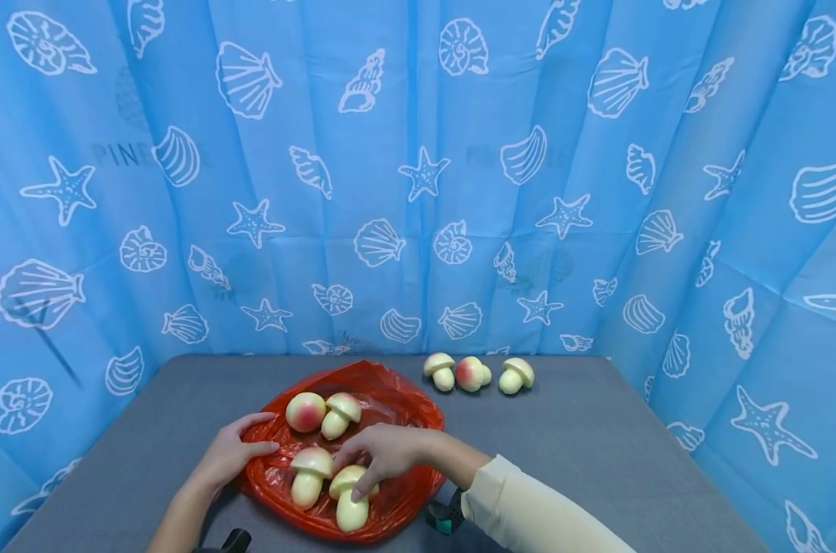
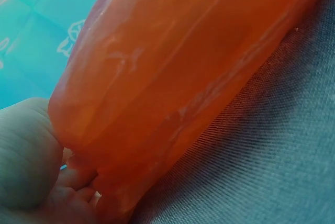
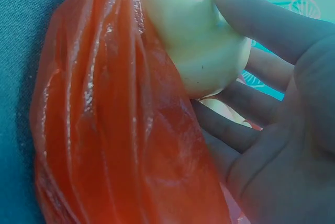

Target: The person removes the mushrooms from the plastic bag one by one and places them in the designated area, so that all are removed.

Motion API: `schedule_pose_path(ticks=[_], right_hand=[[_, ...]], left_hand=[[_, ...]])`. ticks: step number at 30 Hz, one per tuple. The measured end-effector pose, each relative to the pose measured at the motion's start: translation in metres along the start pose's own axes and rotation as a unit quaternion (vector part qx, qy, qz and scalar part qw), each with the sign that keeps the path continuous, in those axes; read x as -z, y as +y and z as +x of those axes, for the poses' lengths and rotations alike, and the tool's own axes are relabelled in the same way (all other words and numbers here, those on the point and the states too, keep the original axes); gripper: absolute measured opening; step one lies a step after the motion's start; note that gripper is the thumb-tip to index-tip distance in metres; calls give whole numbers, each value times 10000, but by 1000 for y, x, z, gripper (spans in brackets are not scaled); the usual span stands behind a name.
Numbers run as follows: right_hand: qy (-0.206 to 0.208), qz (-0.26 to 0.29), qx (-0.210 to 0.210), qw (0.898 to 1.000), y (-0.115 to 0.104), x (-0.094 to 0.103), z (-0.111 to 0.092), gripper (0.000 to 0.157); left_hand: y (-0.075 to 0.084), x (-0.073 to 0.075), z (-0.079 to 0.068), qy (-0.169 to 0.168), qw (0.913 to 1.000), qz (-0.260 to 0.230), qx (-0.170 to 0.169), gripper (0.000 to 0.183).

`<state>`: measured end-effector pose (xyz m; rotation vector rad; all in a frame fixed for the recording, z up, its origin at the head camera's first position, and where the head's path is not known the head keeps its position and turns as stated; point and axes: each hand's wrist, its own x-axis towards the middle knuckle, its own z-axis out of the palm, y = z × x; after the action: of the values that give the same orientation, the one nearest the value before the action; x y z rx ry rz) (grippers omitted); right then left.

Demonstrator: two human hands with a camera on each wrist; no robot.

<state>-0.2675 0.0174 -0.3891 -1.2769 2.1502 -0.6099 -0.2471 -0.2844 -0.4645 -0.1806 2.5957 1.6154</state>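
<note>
A red plastic bag point(image 1: 390, 415) lies spread open on the table with several toy mushrooms in it, cream with pinkish patches. My left hand point(image 1: 227, 455) holds the bag's left edge, its thumb and fingers about the film; the left wrist view shows the bag's side point(image 2: 172, 93) beside that hand point(image 2: 31, 156). At the bag's near side my right hand point(image 1: 390, 455) grips a mushroom point(image 1: 351, 511), thumb on one side and fingers on the other. The same mushroom point(image 3: 196, 41) shows at the bag's rim in the right wrist view. Another mushroom point(image 1: 309, 480) lies just left of it.
Three more toy mushrooms, one of them point(image 1: 517, 376) furthest right, lie at the table's back edge, outside the bag. The grey table point(image 1: 583, 445) ends at a blue shell-print curtain point(image 1: 418, 192). A dark device point(image 1: 445, 513) is by the right forearm.
</note>
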Motion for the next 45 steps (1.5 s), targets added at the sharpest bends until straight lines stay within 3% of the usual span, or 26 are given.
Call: schedule_pose_path(ticks=[12,24,38,45], right_hand=[[715,169,130,9972,15,5,-19,39],[1751,210,28,9843,23,24,-40,42],[2924,-30,-173,9561,40,49,-65,41],[3719,59,-605,9263,53,56,-77,41]], left_hand=[[0,-1,1,-15,10000,-44,73,65],[0,-1,0,43,10000,-68,53,65],[0,-2,1,73,10000,-24,-4,66],[1,-3,-1,77,9999,-100,6,65]])
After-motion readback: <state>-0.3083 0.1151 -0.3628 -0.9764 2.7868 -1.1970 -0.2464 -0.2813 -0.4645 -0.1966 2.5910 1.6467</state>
